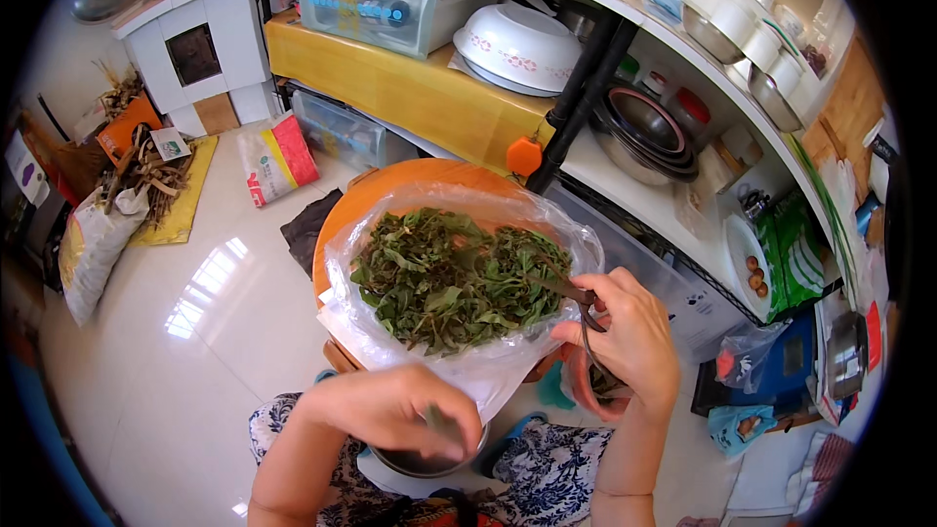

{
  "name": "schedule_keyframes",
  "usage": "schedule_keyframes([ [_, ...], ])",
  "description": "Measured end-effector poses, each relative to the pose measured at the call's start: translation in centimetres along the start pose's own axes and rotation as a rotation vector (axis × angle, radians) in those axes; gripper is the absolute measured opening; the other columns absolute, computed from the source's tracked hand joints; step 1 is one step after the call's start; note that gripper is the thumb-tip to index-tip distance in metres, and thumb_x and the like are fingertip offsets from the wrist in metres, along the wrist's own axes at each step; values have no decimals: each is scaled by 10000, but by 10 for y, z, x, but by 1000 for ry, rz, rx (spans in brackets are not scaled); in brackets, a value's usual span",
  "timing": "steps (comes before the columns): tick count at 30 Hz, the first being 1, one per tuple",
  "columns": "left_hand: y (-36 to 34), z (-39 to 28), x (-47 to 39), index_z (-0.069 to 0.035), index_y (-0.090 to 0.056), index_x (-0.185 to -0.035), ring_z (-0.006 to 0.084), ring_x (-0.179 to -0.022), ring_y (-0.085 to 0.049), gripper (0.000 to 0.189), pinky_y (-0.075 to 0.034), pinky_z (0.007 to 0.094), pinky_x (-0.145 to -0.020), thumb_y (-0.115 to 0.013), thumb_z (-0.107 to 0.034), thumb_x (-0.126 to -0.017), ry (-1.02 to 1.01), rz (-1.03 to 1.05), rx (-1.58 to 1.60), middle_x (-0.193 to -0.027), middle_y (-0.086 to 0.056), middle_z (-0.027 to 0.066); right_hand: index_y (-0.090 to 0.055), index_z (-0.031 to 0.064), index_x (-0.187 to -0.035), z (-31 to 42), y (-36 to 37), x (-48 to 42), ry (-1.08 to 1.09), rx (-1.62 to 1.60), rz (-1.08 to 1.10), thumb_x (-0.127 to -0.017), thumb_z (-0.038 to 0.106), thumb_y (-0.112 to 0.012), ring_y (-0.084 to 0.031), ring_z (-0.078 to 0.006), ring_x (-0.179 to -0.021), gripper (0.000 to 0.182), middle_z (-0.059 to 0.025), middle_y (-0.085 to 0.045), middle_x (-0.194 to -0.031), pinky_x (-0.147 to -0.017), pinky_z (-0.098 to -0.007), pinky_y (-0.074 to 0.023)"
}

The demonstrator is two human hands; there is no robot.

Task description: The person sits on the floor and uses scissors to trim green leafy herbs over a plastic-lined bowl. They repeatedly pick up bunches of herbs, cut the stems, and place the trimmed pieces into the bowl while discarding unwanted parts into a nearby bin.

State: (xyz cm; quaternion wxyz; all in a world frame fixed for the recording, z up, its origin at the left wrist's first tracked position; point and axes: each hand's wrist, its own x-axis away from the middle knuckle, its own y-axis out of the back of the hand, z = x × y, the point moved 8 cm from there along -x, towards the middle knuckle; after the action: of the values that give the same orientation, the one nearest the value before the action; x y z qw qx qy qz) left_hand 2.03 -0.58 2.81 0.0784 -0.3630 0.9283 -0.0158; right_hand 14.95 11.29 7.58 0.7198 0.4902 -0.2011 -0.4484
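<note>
My right hand (635,326) grips a pair of dark metal scissors (585,298), fingers around the handles and blades pointing left over the greens. In front of me a heap of wilted leafy greens (446,307) lies on a clear plastic bag (589,245), spread over a round wooden stool or small table (333,219). My left hand (395,406), blurred, is above a metal bowl (428,467) between my knees. A blurred green piece, seemingly a leaf (438,421), is between its fingers. The bowl's contents are mostly hidden by that hand.
A pink container (582,388) with some greens stands below my right hand. Shelving beyond holds a yellow-covered board (402,80), a white enamel basin (520,44) and stacked metal bowls (644,135). A sack (102,249) and dry sticks (157,176) are at far left.
</note>
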Motion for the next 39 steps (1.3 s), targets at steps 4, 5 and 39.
schedule_keyframes([
  [4,-35,39,-1,-17,-564,-866,235,-709,-570,121,-432,318,-622,-569,-119,-800,142,181,-164,-763,-584,100,-595,43,-945,1,6,-6,-15,-76,-50,-587,234,-765,-545,-232,-662,440,-90,-546,-732,-600,-325,-423],
  [5,-40,47,-1,-19,-554,-852,252,-687,-561,142,-431,335,-615,-567,-149,-796,172,192,-202,-735,-574,107,-594,43,-943,3,9,-7,-20,-85,-86,-596,210,-762,-540,-224,-649,420,-89,-547,-727,-590,-316,-421],
  [39,75,12,30,-50,-548,-987,297,-758,-564,406,-448,366,-643,-708,-103,-617,440,-1009,-1241,-907,-530,86,-528,24,-954,-31,-50,-58,-92,-777,-198,-703,-43,-630,-550,-71,-719,279,-28,-581,-835,-655,-205,-457],
])
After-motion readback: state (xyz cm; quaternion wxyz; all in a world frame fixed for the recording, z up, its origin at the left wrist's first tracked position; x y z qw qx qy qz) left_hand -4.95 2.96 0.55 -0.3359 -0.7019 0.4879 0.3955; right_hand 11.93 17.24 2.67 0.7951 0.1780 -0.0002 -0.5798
